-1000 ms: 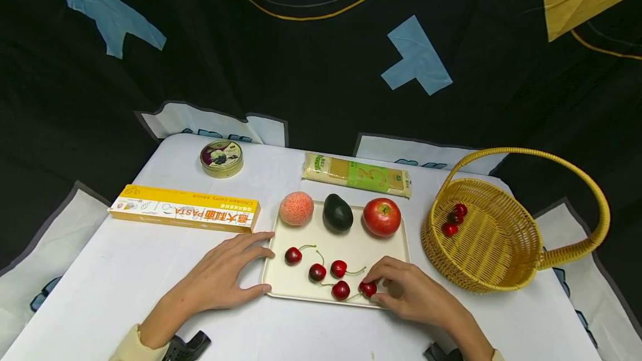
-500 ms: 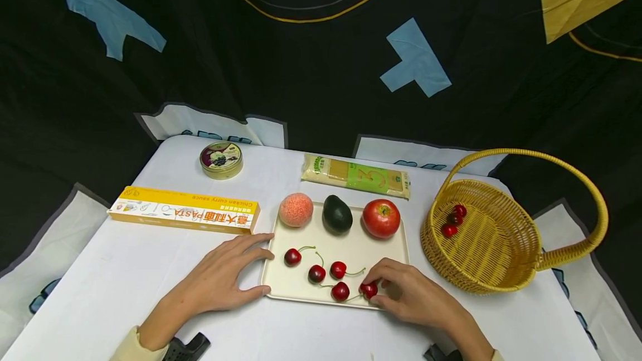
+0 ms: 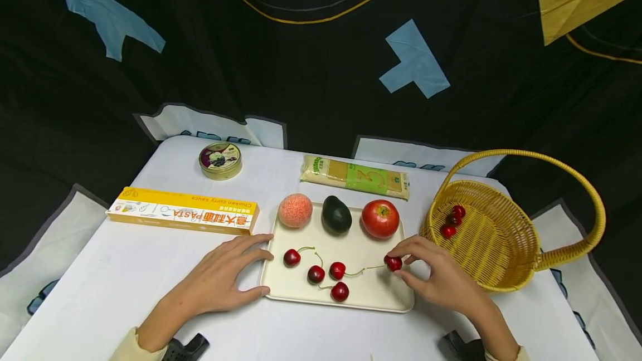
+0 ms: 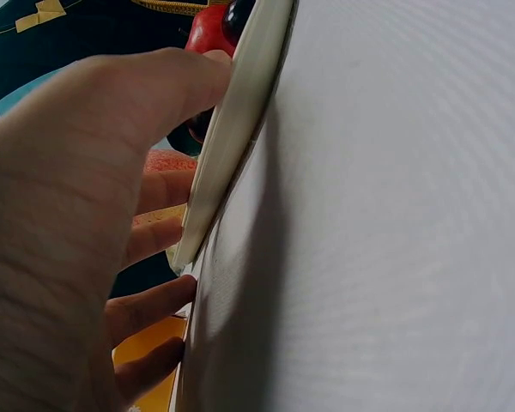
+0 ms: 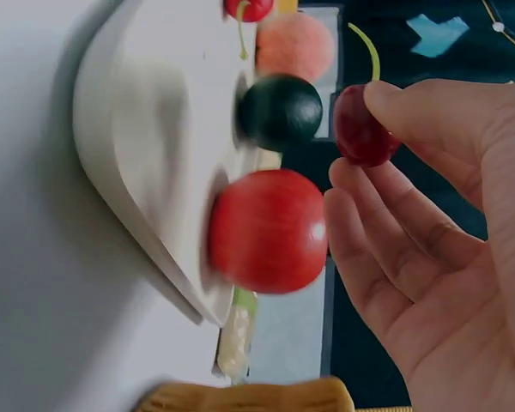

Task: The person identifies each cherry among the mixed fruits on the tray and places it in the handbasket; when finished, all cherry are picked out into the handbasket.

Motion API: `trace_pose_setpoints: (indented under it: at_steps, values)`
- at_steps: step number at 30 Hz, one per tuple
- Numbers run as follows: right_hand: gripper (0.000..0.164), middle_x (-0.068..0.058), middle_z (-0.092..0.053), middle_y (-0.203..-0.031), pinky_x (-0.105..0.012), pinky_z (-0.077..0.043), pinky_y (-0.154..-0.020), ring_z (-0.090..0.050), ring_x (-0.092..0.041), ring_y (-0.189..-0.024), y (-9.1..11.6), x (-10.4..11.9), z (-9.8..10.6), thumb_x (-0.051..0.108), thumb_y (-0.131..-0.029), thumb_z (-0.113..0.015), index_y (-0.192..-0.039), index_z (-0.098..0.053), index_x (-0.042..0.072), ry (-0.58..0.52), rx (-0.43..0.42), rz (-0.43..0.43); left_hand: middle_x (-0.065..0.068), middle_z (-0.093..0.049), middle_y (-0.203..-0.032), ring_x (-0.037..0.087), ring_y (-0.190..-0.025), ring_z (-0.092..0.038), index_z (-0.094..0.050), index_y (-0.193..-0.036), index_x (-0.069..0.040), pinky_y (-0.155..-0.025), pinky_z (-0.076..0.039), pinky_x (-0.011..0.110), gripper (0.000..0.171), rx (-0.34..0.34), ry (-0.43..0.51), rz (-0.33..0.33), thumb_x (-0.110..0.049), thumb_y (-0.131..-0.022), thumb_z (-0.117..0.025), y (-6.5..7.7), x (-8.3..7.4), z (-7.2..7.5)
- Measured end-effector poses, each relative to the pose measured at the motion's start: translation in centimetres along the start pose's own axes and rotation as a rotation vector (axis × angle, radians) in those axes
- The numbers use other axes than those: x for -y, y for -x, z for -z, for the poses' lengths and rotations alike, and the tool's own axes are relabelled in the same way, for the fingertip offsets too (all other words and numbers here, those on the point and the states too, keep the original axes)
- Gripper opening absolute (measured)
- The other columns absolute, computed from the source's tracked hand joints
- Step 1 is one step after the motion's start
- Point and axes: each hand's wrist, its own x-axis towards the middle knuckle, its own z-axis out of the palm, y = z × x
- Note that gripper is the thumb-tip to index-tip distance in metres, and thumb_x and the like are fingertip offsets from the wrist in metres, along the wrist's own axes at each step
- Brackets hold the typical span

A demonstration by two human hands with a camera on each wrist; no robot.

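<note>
My right hand (image 3: 438,272) pinches a dark red cherry (image 5: 362,129) between thumb and fingers, above the right side of the cream tray (image 3: 371,301); its green stem points away from the hand. Several other stemmed cherries (image 3: 339,292) lie in the tray's front half. Behind them in a row sit a pinkish peach (image 3: 295,210), a dark avocado (image 3: 336,215) and a red apple (image 3: 380,219). My left hand (image 3: 215,277) rests at the tray's left edge, its fingers spread and touching the rim. In the left wrist view, thumb and fingertips lie along that rim.
A yellow wicker basket (image 3: 521,222) with a tall handle stands at the right, holding 3 cherries (image 3: 453,222). Behind the tray lies a noodle packet (image 3: 356,177). A pasta box (image 3: 183,210) and a round tin (image 3: 220,160) are at the left.
My right hand has lifted the cherry from the tray's front right corner and moved it right and away from me. The left hand has stayed at the rim.
</note>
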Motion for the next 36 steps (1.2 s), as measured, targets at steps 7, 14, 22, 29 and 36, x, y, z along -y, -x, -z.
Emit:
trace_pose_setpoints:
  at_steps: [7,14,22,29,36]
  values:
    - [0.054,0.006,-0.073,-0.114,-0.026,-0.064,-0.078,-0.07,-0.011,-0.099,0.6,-0.6,1.8,-0.008,-0.077,-0.092,-0.119,-0.076,0.022,0.026,-0.104,0.005,-0.005,-0.052,-0.163,0.027,-0.147,-0.052,-0.073,-0.127,-0.032,-0.115,-0.048,0.055,0.051,0.0,-0.007,-0.004,-0.058,-0.086,-0.084,0.0,0.1,-0.1]
    - [0.053,-0.002,-0.073,-0.119,-0.019,-0.062,-0.083,-0.072,-0.01,-0.098,1.3,-1.4,3.1,-0.009,-0.077,-0.091,-0.12,-0.075,0.017,0.024,-0.187,-0.046,-0.005,-0.052,-0.163,0.026,-0.147,-0.052,-0.073,-0.127,-0.032,-0.116,-0.047,0.054,0.051,-0.003,-0.002,-0.003,-0.058,-0.084,-0.085,0.0,0.2,0.0]
    - [0.05,-0.005,-0.072,-0.12,-0.018,-0.062,-0.082,-0.07,-0.006,-0.098,1.9,-2.4,4.2,-0.012,-0.079,-0.089,-0.12,-0.073,0.011,0.053,-0.241,-0.111,-0.005,-0.052,-0.163,0.027,-0.147,-0.052,-0.073,-0.127,-0.031,-0.115,-0.047,0.055,0.052,-0.003,-0.002,-0.005,-0.059,-0.085,-0.085,0.1,0.2,-0.1]
    - [0.047,-0.007,-0.071,-0.121,-0.01,-0.057,-0.085,-0.064,0.003,-0.099,2.5,-3.8,5.0,-0.011,-0.081,-0.087,-0.121,-0.072,0.007,0.12,-0.264,-0.18,-0.005,-0.051,-0.163,0.027,-0.147,-0.052,-0.073,-0.128,-0.031,-0.116,-0.047,0.054,0.053,-0.005,-0.004,-0.008,-0.057,-0.084,-0.086,-0.1,0.1,0.0]
    - [0.046,-0.008,-0.071,-0.117,-0.009,-0.056,-0.084,-0.064,0.001,-0.099,2.9,-5.2,5.5,-0.01,-0.083,-0.085,-0.124,-0.071,0.005,0.175,-0.261,-0.226,-0.005,-0.05,-0.164,0.028,-0.147,-0.052,-0.073,-0.128,-0.03,-0.116,-0.046,0.054,0.052,0.004,0.001,-0.002,-0.057,-0.084,-0.086,0.0,0.1,0.0]
